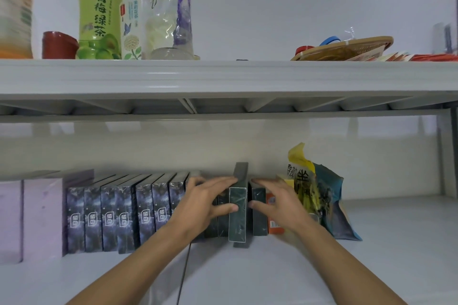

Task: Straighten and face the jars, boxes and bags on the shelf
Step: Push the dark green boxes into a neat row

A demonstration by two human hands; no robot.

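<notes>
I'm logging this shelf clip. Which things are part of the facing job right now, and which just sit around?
In the job: left hand; right hand; raised dark box; row of patterned boxes; snack bags.
Lying about: green tea bottle; red cup; woven tray.
</notes>
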